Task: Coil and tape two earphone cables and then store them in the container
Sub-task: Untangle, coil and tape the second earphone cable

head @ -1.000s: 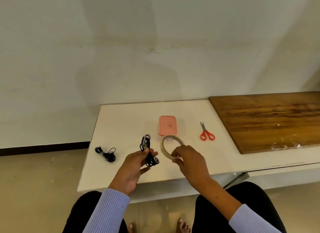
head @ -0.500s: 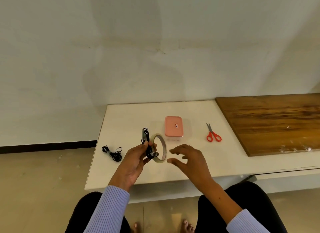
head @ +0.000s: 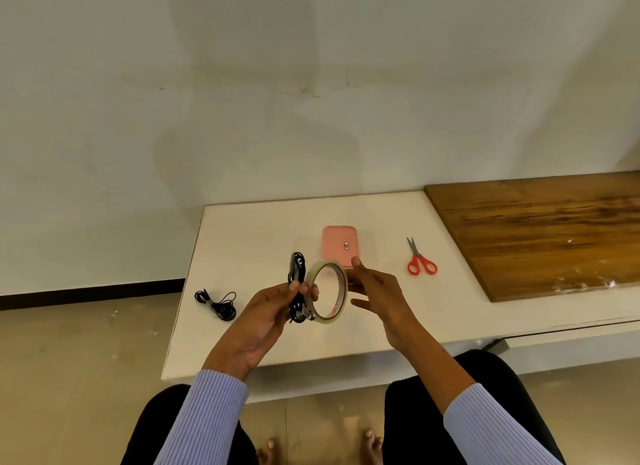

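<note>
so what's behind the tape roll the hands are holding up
Behind the tape roll sits the pink container on the white table, lid on. Its near edge is covered by the roll and the right hand, and the contents cannot be seen.

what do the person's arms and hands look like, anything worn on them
Both arms wear light lavender-blue ribbed knit sleeves, pushed up so the forearms show. The left hand and right hand are bare: no gloves, rings, watch or bracelets visible. Dark trousers cover the lap below.
</note>
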